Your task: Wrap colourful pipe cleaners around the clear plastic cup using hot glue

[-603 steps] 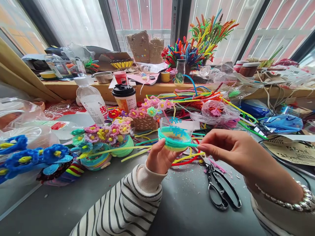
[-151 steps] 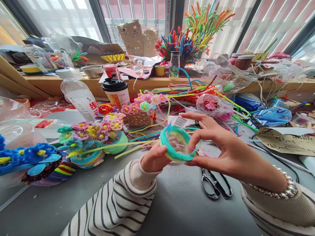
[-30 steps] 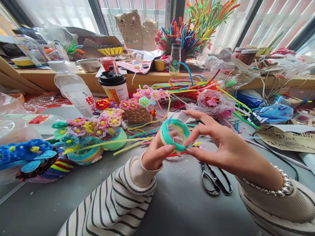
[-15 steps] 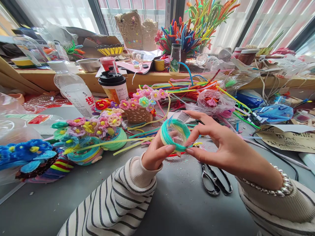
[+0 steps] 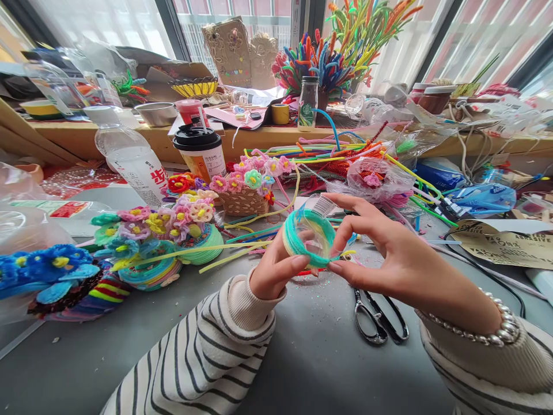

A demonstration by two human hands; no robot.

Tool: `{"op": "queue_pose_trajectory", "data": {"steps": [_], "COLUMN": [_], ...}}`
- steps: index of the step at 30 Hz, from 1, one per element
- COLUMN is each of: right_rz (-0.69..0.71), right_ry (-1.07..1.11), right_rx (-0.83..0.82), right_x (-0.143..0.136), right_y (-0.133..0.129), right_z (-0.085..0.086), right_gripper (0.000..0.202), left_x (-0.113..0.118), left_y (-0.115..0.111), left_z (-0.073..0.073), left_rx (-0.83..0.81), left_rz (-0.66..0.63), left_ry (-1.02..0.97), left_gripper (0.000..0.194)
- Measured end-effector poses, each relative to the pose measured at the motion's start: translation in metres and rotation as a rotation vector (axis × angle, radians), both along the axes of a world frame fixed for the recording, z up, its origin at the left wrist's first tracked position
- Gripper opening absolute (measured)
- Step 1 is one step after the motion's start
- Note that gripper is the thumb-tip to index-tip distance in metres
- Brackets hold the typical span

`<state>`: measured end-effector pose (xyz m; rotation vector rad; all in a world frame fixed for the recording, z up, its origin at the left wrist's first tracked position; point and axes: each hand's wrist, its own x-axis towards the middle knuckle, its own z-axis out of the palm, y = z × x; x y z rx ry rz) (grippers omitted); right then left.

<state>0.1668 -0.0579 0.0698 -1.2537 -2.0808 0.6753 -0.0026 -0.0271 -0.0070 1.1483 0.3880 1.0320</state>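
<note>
My left hand (image 5: 280, 262) is closed around the side of a cut piece of clear plastic bottle (image 5: 317, 233), its thumb on the near edge. Teal and pale yellow pipe cleaners (image 5: 294, 242) are wound around this piece, whose open end faces me. With thumb and index finger, my right hand (image 5: 374, 248) pinches the teal pipe cleaner at the lower right of the rim. A printed barcode shows on the plastic near the right fingertips. Below the right hand lies a pair of black-handled scissors (image 5: 375, 323), its blades partly hidden.
Pipe-cleaner flower pots (image 5: 201, 245) stand at left, near a plastic bottle (image 5: 129, 155) and a paper cup (image 5: 199, 151). Behind my hands are loose pipe cleaners (image 5: 311, 151) and a small flower basket (image 5: 244, 202). Sandpaper (image 5: 505, 242) lies at right. A glass bottle (image 5: 307, 104) stands on the ledge.
My right hand has shifted very slightly to the right, still pinching at the rim. The wrapped plastic piece stays almost in place in my left hand.
</note>
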Motion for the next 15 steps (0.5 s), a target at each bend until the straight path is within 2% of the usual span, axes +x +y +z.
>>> {"op": "queue_pose_trajectory", "data": {"steps": [15], "right_rz": [0.0], "right_ry": [0.017], "right_rx": [-0.007], "right_x": [0.0003], "right_y": [-0.0003], "right_z": [-0.0009], "right_gripper": [0.009], "left_x": [0.0013], "left_y": [-0.0003], "left_z": [-0.0001], "left_rx": [-0.02], "left_rz": [0.022], "left_ry": [-0.031], "left_gripper": [0.06]}}
